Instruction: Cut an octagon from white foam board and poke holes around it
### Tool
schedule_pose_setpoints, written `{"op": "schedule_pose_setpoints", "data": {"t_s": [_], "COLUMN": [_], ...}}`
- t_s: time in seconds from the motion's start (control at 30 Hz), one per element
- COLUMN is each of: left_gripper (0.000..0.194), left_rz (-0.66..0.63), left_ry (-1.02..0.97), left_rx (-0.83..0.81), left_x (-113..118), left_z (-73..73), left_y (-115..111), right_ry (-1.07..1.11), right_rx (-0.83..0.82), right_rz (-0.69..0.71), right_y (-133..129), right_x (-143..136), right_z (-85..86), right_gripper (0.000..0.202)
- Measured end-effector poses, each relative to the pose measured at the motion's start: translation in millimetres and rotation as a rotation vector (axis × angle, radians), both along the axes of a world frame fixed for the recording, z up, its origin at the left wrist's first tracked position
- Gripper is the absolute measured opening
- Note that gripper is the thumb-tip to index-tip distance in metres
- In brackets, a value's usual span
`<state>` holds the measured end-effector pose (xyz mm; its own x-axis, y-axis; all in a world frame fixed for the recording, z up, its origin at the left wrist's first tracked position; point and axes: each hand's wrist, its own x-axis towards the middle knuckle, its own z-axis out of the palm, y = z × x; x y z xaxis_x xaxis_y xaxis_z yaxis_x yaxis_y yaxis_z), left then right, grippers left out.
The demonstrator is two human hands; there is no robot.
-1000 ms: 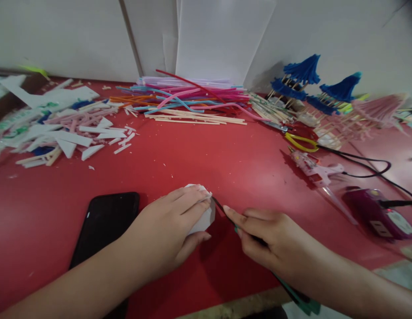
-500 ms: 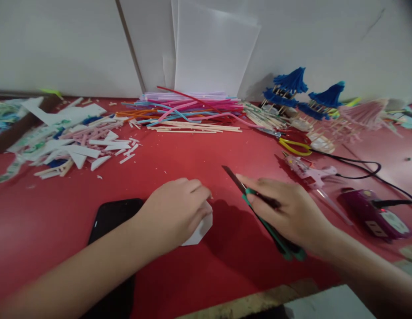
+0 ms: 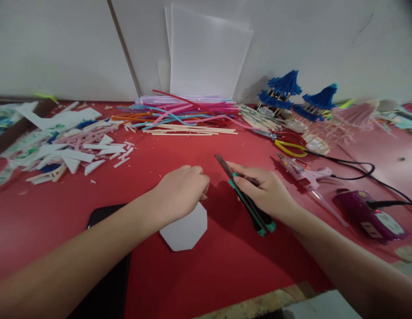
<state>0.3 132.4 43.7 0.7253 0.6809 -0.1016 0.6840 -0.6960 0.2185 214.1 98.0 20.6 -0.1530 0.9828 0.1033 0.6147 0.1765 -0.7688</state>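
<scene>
tabletop [image 3: 166, 288] is stretching underneath; left grip [image 3: 179, 192] is curling, contents hidden; right grip [image 3: 268, 190] is clasping the green-black cutter [image 3: 247, 203]; white piece [image 3: 186, 230] is lying partly under the left hand, possibly skidding if unpinned; bared blade [image 3: 223, 164] is pointing leftward, a slip risking nicked fingers [image 3: 204, 180].

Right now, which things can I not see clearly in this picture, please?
- Inside the left hand, head view: hidden by its own curled fingers.
- Part of the white octagon, head view: covered by the left hand.
- Middle of the black phone, head view: behind the left forearm; its lower end is cut off by the bottom edge.
- Green print on the plastic, head view: too small and blurred.
</scene>
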Motion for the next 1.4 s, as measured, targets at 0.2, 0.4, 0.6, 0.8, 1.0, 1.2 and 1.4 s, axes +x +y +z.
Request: {"op": "schedule_pose_setpoints", "data": {"t_s": [0.2,0.4,0.6,0.8,1.0,1.2,1.4], "left_gripper": [0.015,0.035,0.043,0.043,0.054,0.092,0.066], "left_rz": [0.144,0.687,0.783,0.349,-0.216,-0.045,0.077], "left_ry": [-0.017,0.2,0.174,-0.084,-0.138,-0.11,-0.265], "left_rx": [0.052,0.311,0.372,0.174,0.255,0.342,0.325], "left_x": [-25,-97,-125,-79,-42,-53,-56], "left_z": [8.1,22.5,36.5,17.9,-7.6,-16.3,-19.8], "left_y": [16,36,27,-7,-67,-75,-67], "right_ry": [0.035,0.068,0.055,0.084,0.132,0.132,0.149], "right_rx": [-0.068,-0.08,-0.083,-0.108,-0.173,-0.242,-0.261], "right_rz": [-0.08,-0.134,-0.141,-0.138,-0.02,0.073,0.035], "right_y": [3,2,2,3,-9,-19,-10], "right_x": [2,4,4,4,-5,-13,-9], "right_z": [3.3,6.8,7.6,6.3,9.0,11.2,8.4], "right_gripper": [0.045,0.046,0.046,0.046,0.044,0.044,0.045]}}
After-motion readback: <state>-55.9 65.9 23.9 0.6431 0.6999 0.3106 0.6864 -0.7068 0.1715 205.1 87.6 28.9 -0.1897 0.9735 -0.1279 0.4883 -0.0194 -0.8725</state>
